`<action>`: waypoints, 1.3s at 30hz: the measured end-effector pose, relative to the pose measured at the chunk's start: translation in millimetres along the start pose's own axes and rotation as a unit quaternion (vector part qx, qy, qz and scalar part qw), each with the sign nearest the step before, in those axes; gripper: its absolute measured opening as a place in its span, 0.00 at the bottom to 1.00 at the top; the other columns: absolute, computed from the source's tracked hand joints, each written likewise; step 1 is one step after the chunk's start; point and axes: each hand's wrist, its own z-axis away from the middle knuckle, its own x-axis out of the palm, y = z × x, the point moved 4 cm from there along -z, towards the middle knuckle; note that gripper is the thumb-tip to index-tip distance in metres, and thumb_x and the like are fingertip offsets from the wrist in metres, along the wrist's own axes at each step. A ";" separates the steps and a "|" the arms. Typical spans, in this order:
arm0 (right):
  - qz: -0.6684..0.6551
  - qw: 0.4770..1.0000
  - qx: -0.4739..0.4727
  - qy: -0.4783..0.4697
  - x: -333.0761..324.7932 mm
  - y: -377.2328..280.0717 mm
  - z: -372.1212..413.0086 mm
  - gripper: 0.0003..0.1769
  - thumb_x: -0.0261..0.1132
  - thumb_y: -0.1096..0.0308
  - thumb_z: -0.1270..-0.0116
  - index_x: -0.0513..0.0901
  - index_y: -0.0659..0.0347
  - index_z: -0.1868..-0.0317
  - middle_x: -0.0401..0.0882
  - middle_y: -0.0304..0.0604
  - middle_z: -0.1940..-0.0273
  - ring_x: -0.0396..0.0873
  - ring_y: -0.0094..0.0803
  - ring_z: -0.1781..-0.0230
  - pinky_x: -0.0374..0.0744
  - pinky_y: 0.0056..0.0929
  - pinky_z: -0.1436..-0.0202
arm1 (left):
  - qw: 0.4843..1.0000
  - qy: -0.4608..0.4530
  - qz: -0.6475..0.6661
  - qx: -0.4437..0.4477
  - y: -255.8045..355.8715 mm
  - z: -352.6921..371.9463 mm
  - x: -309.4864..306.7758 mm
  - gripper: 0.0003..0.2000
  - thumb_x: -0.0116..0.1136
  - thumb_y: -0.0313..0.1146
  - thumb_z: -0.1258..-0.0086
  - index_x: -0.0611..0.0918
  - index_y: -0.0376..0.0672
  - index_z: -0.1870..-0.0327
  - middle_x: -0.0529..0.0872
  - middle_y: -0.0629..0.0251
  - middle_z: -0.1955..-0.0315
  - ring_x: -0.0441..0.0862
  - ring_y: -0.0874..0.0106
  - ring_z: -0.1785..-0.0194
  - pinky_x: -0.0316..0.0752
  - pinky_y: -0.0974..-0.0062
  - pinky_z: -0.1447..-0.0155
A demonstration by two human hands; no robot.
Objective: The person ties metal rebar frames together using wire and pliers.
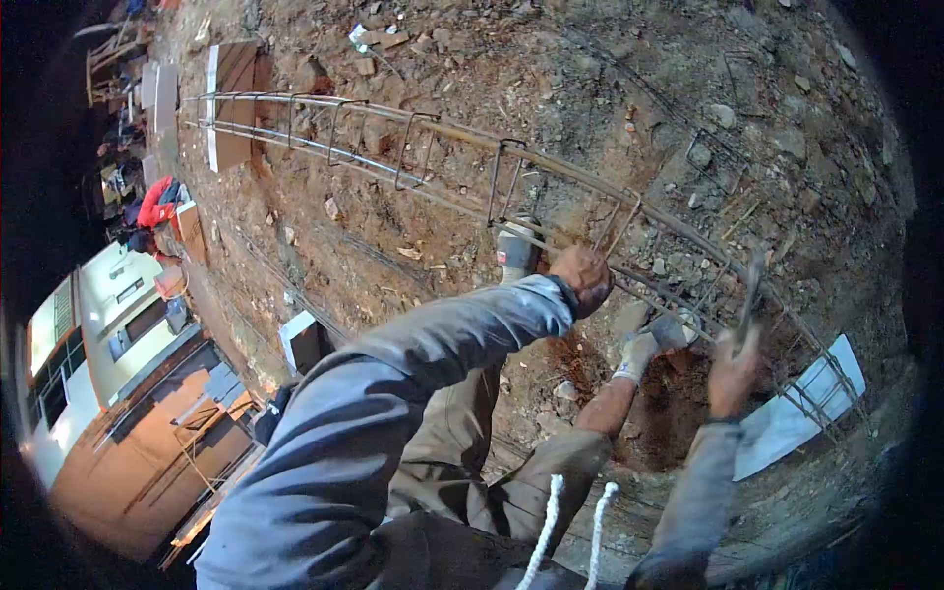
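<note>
A: State the location of the steel frame.
B: The steel frame [556, 167] runs above the bare ground [472, 59]. Its far end crosses the middle of a brown block [233, 152] and projects past the block's white left edge. Its near end passes over a pale slab [767, 447], close to the slab's right-hand edge.

A: State the frame's form.
B: Long rods, joined at intervals by bent wire rings.

A: Report the left hand.
B: The left hand [585, 278] is clamped on the frame's lower rod, beside a ring. The fingers hide the exact contact point.

A: Report the right hand.
B: The right hand [736, 376] is closed around a metal tool [753, 293]. The tool's head overlaps the frame's upper rod; contact cannot be confirmed. Whether the tool's own jaws are apart or together cannot be determined.

A: Identify adjacent items.
B: The left shoe [517, 253] stands just beside the lower rod, the right shoe [677, 332] between the hands. A person in red [157, 204] is well apart, near a bucket [170, 282].
</note>
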 end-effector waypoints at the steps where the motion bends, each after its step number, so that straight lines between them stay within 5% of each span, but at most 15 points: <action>1: -0.089 0.993 0.055 -0.056 8.8 -15.3 26.8 0.23 0.61 0.65 0.39 0.71 0.67 0.46 0.79 0.51 0.58 0.80 0.38 0.58 0.74 0.37 0.54 | 1.000 -0.002 0.002 -0.004 3.6 6.8 -10.6 0.05 0.55 0.33 0.53 0.80 0.43 0.81 0.82 0.59 0.81 0.80 0.59 0.74 0.73 0.64 0.73; 3: -0.113 0.931 0.208 -0.276 42.5 -20.8 76.1 0.24 0.61 0.59 0.39 0.73 0.69 0.49 0.77 0.46 0.64 0.75 0.30 0.67 0.75 0.33 0.64 | 0.989 -0.024 0.046 -0.138 2.5 24.6 -42.6 0.06 0.55 0.34 0.51 0.81 0.41 0.78 0.82 0.56 0.80 0.81 0.56 0.74 0.74 0.58 0.70; 5: -0.250 0.880 0.275 -0.296 58.3 -53.2 116.3 0.25 0.63 0.58 0.41 0.73 0.69 0.50 0.77 0.45 0.65 0.75 0.31 0.67 0.75 0.32 0.64 | 0.964 -0.004 0.178 -0.195 -18.2 42.3 -3.8 0.08 0.54 0.36 0.47 0.82 0.42 0.76 0.82 0.50 0.75 0.81 0.53 0.69 0.76 0.58 0.67; 7: -0.237 0.907 0.205 -0.280 86.1 -56.9 136.6 0.25 0.66 0.59 0.44 0.74 0.66 0.49 0.76 0.43 0.65 0.75 0.32 0.66 0.74 0.31 0.63 | 0.929 0.045 0.324 -0.170 -11.0 58.6 -24.2 0.12 0.54 0.40 0.40 0.81 0.40 0.68 0.81 0.48 0.73 0.79 0.49 0.66 0.74 0.58 0.61; 9: 0.055 0.943 -0.162 -0.284 117.7 -24.1 147.5 0.31 0.64 0.63 0.43 0.67 0.71 0.43 0.77 0.51 0.56 0.77 0.35 0.59 0.73 0.28 0.56 | 0.893 0.054 0.354 -0.274 -13.9 71.5 4.2 0.14 0.51 0.41 0.35 0.81 0.38 0.62 0.81 0.47 0.67 0.79 0.51 0.60 0.72 0.61 0.57; 10: 0.064 0.944 -0.155 -0.284 109.9 -40.0 143.0 0.31 0.64 0.63 0.43 0.67 0.71 0.43 0.77 0.51 0.56 0.77 0.35 0.59 0.73 0.28 0.56 | 0.881 0.058 0.366 -0.294 -13.0 72.9 9.4 0.15 0.51 0.41 0.34 0.81 0.38 0.61 0.81 0.47 0.67 0.79 0.51 0.60 0.72 0.62 0.58; 12: -0.261 0.841 0.264 -0.394 113.1 -76.0 132.2 0.36 0.64 0.62 0.47 0.65 0.71 0.40 0.76 0.52 0.56 0.75 0.40 0.58 0.72 0.30 0.53 | 0.867 0.062 0.381 -0.316 -10.8 73.9 9.2 0.15 0.51 0.42 0.34 0.81 0.38 0.59 0.81 0.47 0.68 0.79 0.52 0.60 0.72 0.62 0.58; 25: 0.030 0.947 -0.028 -0.320 120.4 -91.3 120.1 0.35 0.62 0.67 0.48 0.64 0.65 0.37 0.73 0.58 0.46 0.71 0.49 0.45 0.68 0.35 0.43 | 0.879 0.117 0.357 -0.292 1.0 80.6 -7.4 0.17 0.55 0.43 0.38 0.81 0.35 0.73 0.79 0.42 0.76 0.78 0.47 0.69 0.73 0.54 0.64; 30: -0.081 0.928 0.107 -0.347 113.2 -107.6 110.8 0.30 0.62 0.63 0.45 0.69 0.66 0.43 0.77 0.55 0.55 0.75 0.45 0.54 0.72 0.36 0.49 | 0.890 0.097 0.347 -0.279 4.4 82.1 -20.7 0.18 0.53 0.46 0.38 0.81 0.37 0.70 0.81 0.45 0.74 0.79 0.48 0.68 0.74 0.55 0.64; 32: -0.076 0.925 0.125 -0.352 111.8 -100.8 109.6 0.27 0.64 0.60 0.44 0.71 0.64 0.46 0.79 0.52 0.60 0.78 0.43 0.59 0.75 0.36 0.54 | 0.783 0.149 0.493 -0.347 0.5 86.2 -6.6 0.18 0.57 0.44 0.36 0.79 0.33 0.66 0.82 0.58 0.79 0.78 0.66 0.75 0.72 0.69 0.69; 34: -0.422 0.700 0.405 -0.410 124.6 -75.7 127.2 0.24 0.67 0.52 0.44 0.75 0.60 0.53 0.78 0.45 0.69 0.78 0.37 0.71 0.77 0.43 0.66 | 0.774 0.126 0.497 -0.370 -5.8 88.2 49.0 0.18 0.60 0.46 0.38 0.78 0.36 0.69 0.79 0.63 0.80 0.75 0.73 0.77 0.69 0.74 0.73; 35: -0.419 0.701 0.404 -0.411 126.0 -63.4 127.4 0.24 0.67 0.52 0.44 0.75 0.60 0.53 0.78 0.45 0.69 0.78 0.37 0.71 0.77 0.43 0.66 | 0.765 0.105 0.498 -0.395 -8.2 88.5 68.3 0.19 0.63 0.48 0.41 0.76 0.38 0.72 0.77 0.68 0.82 0.72 0.80 0.79 0.67 0.80 0.76; 36: -0.491 0.616 0.409 -0.461 129.2 -57.3 133.0 0.24 0.66 0.51 0.43 0.76 0.60 0.55 0.77 0.43 0.71 0.76 0.36 0.75 0.76 0.39 0.70 | 0.646 0.010 0.644 -0.410 13.5 82.2 -32.2 0.20 0.66 0.49 0.44 0.72 0.43 0.74 0.74 0.71 0.84 0.69 0.83 0.82 0.63 0.84 0.79; 37: -0.556 0.521 0.410 -0.502 129.8 -58.1 137.8 0.24 0.66 0.49 0.43 0.76 0.61 0.57 0.76 0.40 0.74 0.75 0.35 0.79 0.75 0.36 0.74 | 0.644 0.010 0.645 -0.412 18.1 79.9 -29.2 0.20 0.66 0.49 0.44 0.72 0.43 0.74 0.74 0.71 0.84 0.69 0.83 0.82 0.63 0.84 0.79; 39: -0.542 0.530 0.416 -0.502 121.2 -66.3 125.0 0.25 0.67 0.48 0.44 0.77 0.64 0.61 0.76 0.40 0.75 0.75 0.32 0.79 0.74 0.30 0.75 | 0.583 0.106 0.690 -0.416 23.5 75.9 -18.6 0.21 0.68 0.50 0.47 0.73 0.41 0.73 0.74 0.70 0.84 0.71 0.80 0.81 0.65 0.82 0.77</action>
